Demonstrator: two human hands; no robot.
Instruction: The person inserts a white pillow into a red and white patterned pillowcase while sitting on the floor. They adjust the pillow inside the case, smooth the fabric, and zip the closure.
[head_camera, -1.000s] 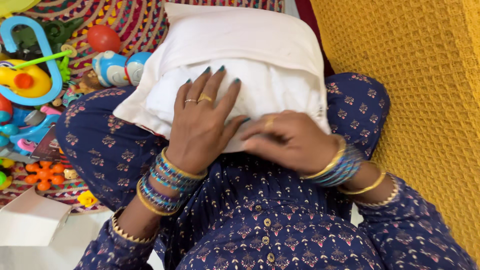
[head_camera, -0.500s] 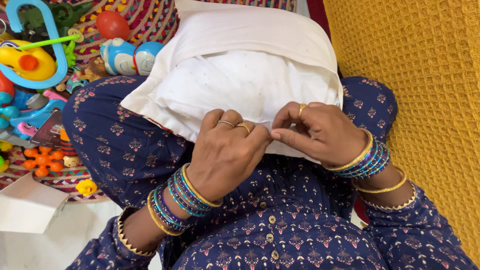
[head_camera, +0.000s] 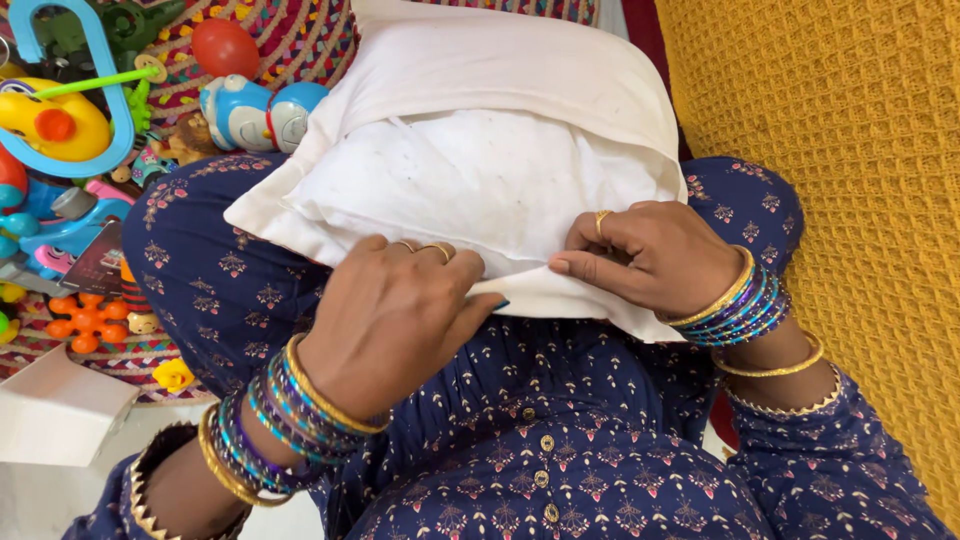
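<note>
A white pillow (head_camera: 480, 170) in a white cover lies across my lap, on blue patterned cloth. My left hand (head_camera: 395, 320), with rings and many bangles, pinches the near edge of the pillow cover (head_camera: 545, 295) between thumb and fingers. My right hand (head_camera: 650, 255) grips the same edge just to the right, fingers curled into the fabric. Both hands are close together at the pillow's near side.
Plastic toys lie on a patterned rug at the left: a yellow and blue toy (head_camera: 55, 120), a red ball (head_camera: 225, 45), a blue and white figure (head_camera: 260, 110), an orange piece (head_camera: 85, 320). A yellow waffle-weave blanket (head_camera: 840, 180) fills the right. A white box (head_camera: 55, 415) sits lower left.
My left hand went from lying flat on the pillow to pinching its near edge. My right hand moved to the same edge and closed on the fabric.
</note>
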